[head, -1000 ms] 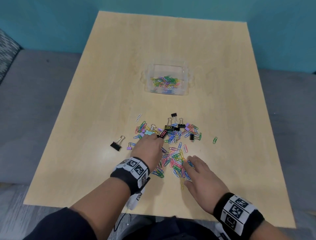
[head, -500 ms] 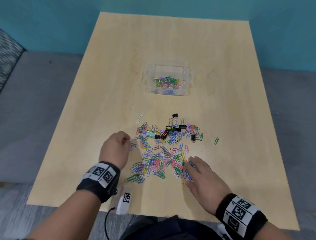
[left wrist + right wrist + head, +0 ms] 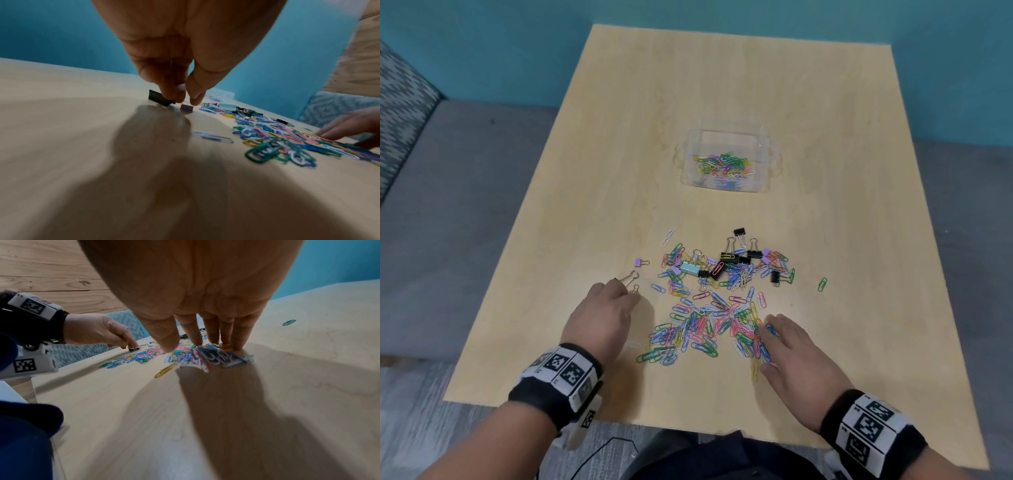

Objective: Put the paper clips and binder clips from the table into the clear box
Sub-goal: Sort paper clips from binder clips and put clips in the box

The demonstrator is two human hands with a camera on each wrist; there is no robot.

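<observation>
A heap of coloured paper clips (image 3: 709,325) lies on the table's near half, with several black, purple and mint binder clips (image 3: 726,263) just beyond it. My left hand (image 3: 626,294) is left of the heap and pinches a black binder clip (image 3: 159,98), whose wire handles (image 3: 631,277) stick out past the fingers. A small purple binder clip (image 3: 186,108) lies under the thumb tip. My right hand (image 3: 768,342) rests with straight fingers (image 3: 226,337) on the heap's right edge. The clear box (image 3: 726,132) stands farther back and holds several paper clips.
The light wooden table (image 3: 722,85) is bare behind and beside the box. A lone green paper clip (image 3: 822,284) lies right of the heap, a white one (image 3: 668,236) at its far left. Grey floor and a teal wall surround the table.
My left hand has moved from the middle of the clips out to the left and closed its fingers on the black binder clip. The right hand has stayed on the heap.
</observation>
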